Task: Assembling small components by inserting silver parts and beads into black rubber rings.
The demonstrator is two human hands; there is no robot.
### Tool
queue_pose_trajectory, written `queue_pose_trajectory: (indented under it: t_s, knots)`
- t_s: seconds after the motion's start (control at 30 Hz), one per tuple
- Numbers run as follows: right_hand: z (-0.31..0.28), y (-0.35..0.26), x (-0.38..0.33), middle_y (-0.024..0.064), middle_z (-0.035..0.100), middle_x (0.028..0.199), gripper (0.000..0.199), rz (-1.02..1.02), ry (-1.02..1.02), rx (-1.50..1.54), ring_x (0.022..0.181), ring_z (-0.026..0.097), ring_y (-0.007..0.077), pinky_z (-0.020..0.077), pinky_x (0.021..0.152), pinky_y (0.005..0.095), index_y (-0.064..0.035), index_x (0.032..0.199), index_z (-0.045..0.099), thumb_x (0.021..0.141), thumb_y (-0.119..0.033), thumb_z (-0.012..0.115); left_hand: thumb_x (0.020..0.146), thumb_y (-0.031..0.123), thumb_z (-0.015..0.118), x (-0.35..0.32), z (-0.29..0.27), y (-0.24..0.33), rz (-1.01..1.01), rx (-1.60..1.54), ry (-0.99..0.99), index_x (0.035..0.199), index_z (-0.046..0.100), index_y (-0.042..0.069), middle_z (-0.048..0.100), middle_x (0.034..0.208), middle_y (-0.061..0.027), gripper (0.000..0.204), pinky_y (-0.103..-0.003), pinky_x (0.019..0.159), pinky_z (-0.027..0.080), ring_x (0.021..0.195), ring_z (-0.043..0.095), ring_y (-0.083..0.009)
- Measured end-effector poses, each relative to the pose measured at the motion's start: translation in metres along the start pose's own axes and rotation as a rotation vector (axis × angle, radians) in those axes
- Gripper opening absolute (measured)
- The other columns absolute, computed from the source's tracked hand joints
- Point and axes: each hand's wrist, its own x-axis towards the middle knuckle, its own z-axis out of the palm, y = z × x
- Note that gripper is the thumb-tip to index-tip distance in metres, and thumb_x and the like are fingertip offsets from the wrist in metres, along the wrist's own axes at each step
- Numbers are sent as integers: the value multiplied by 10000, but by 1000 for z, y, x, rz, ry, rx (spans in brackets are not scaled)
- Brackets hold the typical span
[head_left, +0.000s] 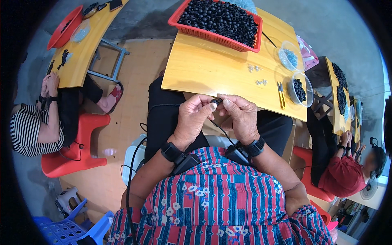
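Observation:
Just past the near edge of the yellow table (204,69), my left hand (192,119) and my right hand (241,116) meet over my lap. Between their fingertips is a small black plastic part (216,101), pinched from both sides. Its far end and any smaller piece at the right fingertips are hidden. Small clear pieces (261,82) lie in loose clusters on the tabletop beyond my right hand. A round clear tub (309,97) of black parts stands at the right edge, beside yellow-handled nippers (281,96).
A red basket (216,37) heaped with black ring-like parts fills the table's far side. Another clear tub (288,59) holds pale bluish pieces. Cables run along my forearms. People sit at tables to the left and right, on red chairs (77,145).

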Motion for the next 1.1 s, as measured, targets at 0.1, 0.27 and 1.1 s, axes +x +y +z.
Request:
queue_pose_trajectory:
  t_s: [0.1,0.27,1.1]
  knots:
    - [-4,2,4,78,672,797,180,50,-18,26,675,593,97,503,652,220,37,1037,679,903,-59,607,915,125,617,2,-1,-2,-12,-15,2,995,598,11,628,846,-31,141,-207,641,485,682,554,-67]
    - [-10,6,9,81,673,800,181,150,-79,182,668,580,106,496,653,225,37,1028,677,904,-80,616,914,111,613,1,0,-2,-10,-11,-13,996,601,8,635,843,-36,132,-203,631,476,684,553,-70]
    - [-20,9,14,91,663,851,274,432,-392,494,656,588,120,512,654,265,6,987,623,944,-261,578,891,87,640,-1,1,2,46,-118,-45,1054,637,10,575,838,-8,180,-234,709,477,733,528,-70]
